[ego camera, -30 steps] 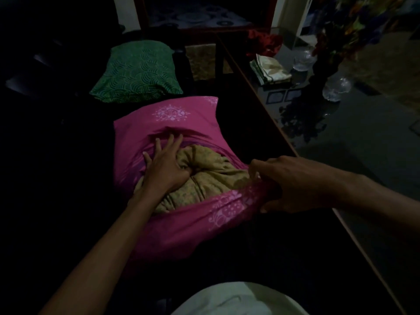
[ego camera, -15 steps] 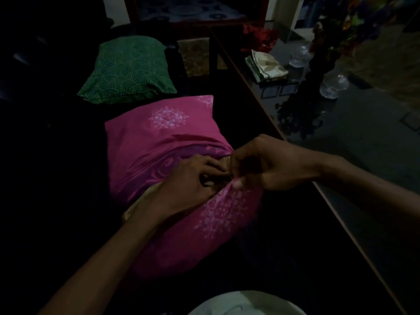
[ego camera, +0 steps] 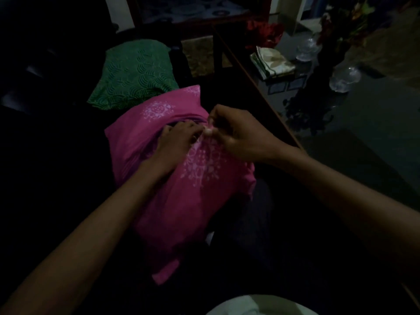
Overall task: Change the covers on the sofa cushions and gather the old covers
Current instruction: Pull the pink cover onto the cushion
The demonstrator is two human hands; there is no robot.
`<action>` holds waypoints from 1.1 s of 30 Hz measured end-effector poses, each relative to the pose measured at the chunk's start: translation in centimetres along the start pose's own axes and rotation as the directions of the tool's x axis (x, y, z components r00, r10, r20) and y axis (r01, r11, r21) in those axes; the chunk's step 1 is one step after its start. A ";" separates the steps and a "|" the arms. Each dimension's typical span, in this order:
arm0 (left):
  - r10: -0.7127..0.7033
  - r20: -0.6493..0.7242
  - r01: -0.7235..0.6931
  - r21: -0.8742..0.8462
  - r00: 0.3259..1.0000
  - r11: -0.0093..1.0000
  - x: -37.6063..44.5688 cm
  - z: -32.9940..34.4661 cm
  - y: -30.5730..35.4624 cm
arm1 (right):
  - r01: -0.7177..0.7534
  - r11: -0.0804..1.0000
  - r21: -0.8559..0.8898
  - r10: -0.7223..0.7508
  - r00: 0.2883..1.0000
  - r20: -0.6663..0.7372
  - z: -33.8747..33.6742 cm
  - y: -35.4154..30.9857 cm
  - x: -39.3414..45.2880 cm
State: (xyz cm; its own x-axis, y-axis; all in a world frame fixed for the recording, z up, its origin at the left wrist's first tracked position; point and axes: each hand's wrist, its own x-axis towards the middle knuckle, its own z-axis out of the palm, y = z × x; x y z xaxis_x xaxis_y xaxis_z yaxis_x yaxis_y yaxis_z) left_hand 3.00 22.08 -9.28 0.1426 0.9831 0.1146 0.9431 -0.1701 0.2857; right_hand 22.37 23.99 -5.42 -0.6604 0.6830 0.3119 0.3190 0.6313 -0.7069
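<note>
The pink cushion (ego camera: 181,178) lies under both hands, just in front of a green cushion (ego camera: 134,73). The left hand (ego camera: 177,142) and right hand (ego camera: 236,133) pinch its cover's opening together. No writing is readable.

A cushion (ego camera: 181,189) lies on the sofa (ego camera: 45,133) right in front of the person, with both hands on its top: the left hand (ego camera: 179,142) beside the right hand (ego camera: 236,133), fingertips meeting. Behind it and to the left lies a second cushion (ego camera: 134,73). To the right stands a table (ego camera: 375,155); on its far part lie folded cloths (ego camera: 272,62), and right of them a vase (ego camera: 327,64).
</note>
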 end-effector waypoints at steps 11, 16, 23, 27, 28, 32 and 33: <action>0.147 0.038 -0.142 -0.113 0.988 0.983 -3.1 3.5 -4.3 | -0.169 0.927 -0.334 0.251 0.942 0.221 1.7 6.7 -3.4; 0.204 0.104 -0.205 -0.001 0.974 0.979 -2.0 4.3 -4.4 | -0.114 0.858 -0.500 0.298 0.904 0.305 1.8 7.1 -5.1; 0.198 0.128 -0.209 0.080 0.972 0.975 -1.0 5.8 -3.3 | 0.117 0.788 -0.604 0.155 0.913 0.378 0.5 5.4 -0.8; 0.217 0.123 -0.226 0.059 0.968 0.972 -1.4 6.3 -3.7 | 0.090 0.834 -0.544 0.178 0.890 0.420 0.4 4.2 1.2; 0.220 0.130 -0.229 0.063 0.967 0.971 -1.6 6.4 -3.7 | 0.074 0.839 -0.538 0.193 0.885 0.423 0.4 4.1 1.5; 0.183 0.130 -0.193 0.071 0.975 0.979 -1.1 6.0 -3.3 | 0.061 0.865 -0.498 0.179 0.890 0.420 0.5 4.0 0.9; 0.147 0.129 -0.161 0.098 0.981 0.982 -1.2 5.7 -3.4 | 0.098 0.871 -0.481 0.126 0.902 0.412 0.3 3.7 0.7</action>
State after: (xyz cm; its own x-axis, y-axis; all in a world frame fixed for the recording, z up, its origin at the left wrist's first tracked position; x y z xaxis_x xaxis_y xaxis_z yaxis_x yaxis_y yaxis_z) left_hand 1.31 21.83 -15.87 0.3176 0.9477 0.0317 0.9328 -0.3183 0.1693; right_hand 22.84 26.70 -8.00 -0.8359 0.5445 -0.0690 0.5401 0.7937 -0.2800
